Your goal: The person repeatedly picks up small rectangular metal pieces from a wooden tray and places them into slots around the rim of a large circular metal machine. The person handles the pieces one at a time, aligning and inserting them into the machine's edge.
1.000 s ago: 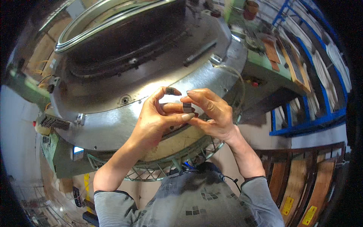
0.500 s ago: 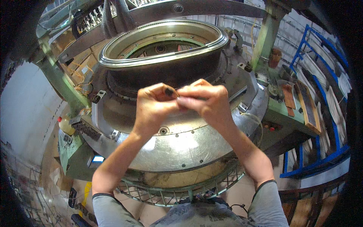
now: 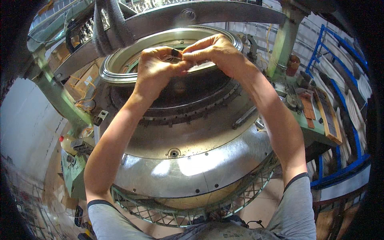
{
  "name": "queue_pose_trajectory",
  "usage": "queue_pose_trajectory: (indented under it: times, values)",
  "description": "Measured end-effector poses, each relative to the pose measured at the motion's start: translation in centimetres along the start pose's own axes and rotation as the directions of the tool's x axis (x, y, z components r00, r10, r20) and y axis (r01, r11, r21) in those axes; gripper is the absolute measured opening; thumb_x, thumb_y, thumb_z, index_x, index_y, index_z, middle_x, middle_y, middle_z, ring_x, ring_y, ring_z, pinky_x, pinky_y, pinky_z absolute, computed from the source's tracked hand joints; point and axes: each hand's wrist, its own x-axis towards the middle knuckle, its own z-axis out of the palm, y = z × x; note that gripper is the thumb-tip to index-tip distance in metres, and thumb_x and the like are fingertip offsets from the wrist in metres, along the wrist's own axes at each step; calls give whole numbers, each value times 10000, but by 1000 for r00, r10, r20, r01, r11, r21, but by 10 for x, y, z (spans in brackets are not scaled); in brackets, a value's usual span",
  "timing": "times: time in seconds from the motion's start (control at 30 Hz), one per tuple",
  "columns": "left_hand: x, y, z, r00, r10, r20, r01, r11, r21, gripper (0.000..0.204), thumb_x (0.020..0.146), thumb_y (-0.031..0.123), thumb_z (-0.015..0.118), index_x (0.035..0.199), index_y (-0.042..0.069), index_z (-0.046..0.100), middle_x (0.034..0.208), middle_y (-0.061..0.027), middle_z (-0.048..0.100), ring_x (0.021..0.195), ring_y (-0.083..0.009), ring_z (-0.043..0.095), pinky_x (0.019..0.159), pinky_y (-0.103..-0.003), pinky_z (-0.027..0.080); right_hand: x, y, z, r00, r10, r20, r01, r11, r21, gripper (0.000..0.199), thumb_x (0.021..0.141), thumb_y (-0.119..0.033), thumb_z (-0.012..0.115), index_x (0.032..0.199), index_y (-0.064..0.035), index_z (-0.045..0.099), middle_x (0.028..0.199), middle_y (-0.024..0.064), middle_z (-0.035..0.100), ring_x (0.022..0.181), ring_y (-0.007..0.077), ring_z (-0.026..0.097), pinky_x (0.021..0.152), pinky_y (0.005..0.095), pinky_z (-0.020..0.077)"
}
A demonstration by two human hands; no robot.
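Observation:
My two hands are raised together over the near rim of a wide metal ring [image 3: 120, 78] on a large round machine. My left hand [image 3: 155, 74] is closed, with a small black piece [image 3: 175, 52] at its curled forefinger and thumb. Fingertips of my right hand [image 3: 216, 52] are pinched together and meet the left fingertips. Whatever lies between the right fingers is too small to make out. Below both hands are the ring's dark outer wall [image 3: 180, 92] and the machine's shiny round metal bed [image 3: 188, 172].
A curved metal beam [image 3: 224, 13] crosses beyond the ring, and grey hanging cloth-like strands [image 3: 114, 30] drop before it. Green posts [image 3: 280, 44] flank the machine. A blue rack [image 3: 340, 172] stands at right, near a wood-framed tray [image 3: 328, 116]. At left is a red-capped bottle [image 3: 67, 144].
Both hands have moved up and away from me, from above the near metal bed to over the ring's near rim. They remain together, and the view has shifted slightly.

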Motion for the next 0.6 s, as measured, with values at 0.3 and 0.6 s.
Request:
queue_pose_trajectory:
  times: [0.3, 0.6]
  values:
    - [12, 6, -7, 765, 535, 360, -517, 175, 838, 285, 699, 64, 837, 954, 60, 710, 1133, -65, 724, 1204, -311, 651, 979, -466, 573, 16, 29, -9, 994, 75, 84, -65, 991, -121, 315, 765, -223, 864, 987, -2, 826, 833, 56, 769, 713, 101, 650, 682, 256, 521]
    - [19, -3, -3, 709, 540, 453, -584, 90, 807, 223, 678, 29, 801, 876, 70, 709, 1145, -51, 718, 1300, -297, 597, 1163, -522, 436, 22, 31, -7, 994, 64, 91, -50, 989, -142, 279, 754, -190, 866, 956, -1, 827, 780, 39, 747, 665, 93, 609, 630, 260, 482]
